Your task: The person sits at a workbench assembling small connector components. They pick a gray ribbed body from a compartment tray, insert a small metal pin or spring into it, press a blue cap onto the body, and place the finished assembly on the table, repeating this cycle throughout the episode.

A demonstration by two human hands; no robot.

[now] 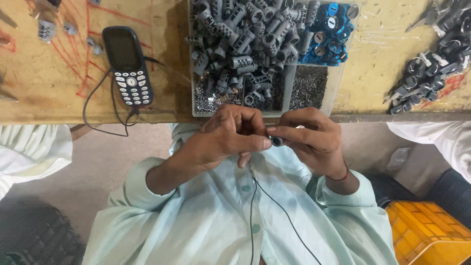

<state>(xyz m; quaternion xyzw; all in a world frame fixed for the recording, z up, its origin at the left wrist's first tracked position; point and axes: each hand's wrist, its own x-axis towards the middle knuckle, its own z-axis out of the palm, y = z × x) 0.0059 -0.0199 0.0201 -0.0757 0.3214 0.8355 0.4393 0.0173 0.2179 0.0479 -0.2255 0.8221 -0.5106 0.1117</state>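
Observation:
My left hand [230, 135] and my right hand [309, 137] meet just below the table edge, above my pale green shirt. Between their fingertips they pinch one small grey metal cylinder part [276, 141]; the left thumb presses along it and most of it is hidden by fingers. Right above the hands a clear plastic compartment tray [335, 83] sits on the table. It holds several grey ribbed cylinders [245, 44], blue round caps [327, 34] and tiny metal pins [306, 88].
A dark keypad phone [127, 64] with a black cable lies on the worn yellow table [44, 93] at left. A pile of keys on rings [431, 68] lies at right. A yellow crate [431, 235] stands on the floor. White-clothed people sit at both sides.

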